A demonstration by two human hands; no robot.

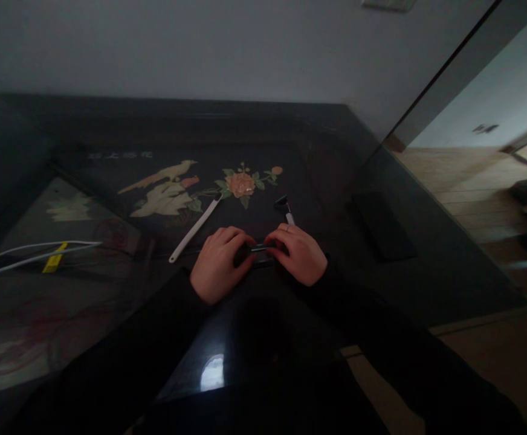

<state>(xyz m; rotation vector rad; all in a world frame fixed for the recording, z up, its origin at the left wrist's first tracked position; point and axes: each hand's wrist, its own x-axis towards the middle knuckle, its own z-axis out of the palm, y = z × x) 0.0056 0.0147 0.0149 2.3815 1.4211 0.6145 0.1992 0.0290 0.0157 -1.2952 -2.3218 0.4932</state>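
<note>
In the head view, my left hand (223,261) and my right hand (297,254) face each other low over the dark glossy table. Both have thumb and fingers pinched on a small dark strip with a shiny edge (258,248); fingers cover its ends, and its kind is unclear. Just beyond my right hand lies a tool with a dark, bent head and a pale handle (289,216), partly hidden by the hand. Left of my left hand, a slim white handle (195,228) with a hole at its near end lies slantwise.
A dark flat rectangular object (382,226) lies to the right on the table (436,260). White cables (23,248) with a yellow tag (55,258) come in from the left. Flower and bird pictures decorate the tabletop. A wall (177,48) stands behind.
</note>
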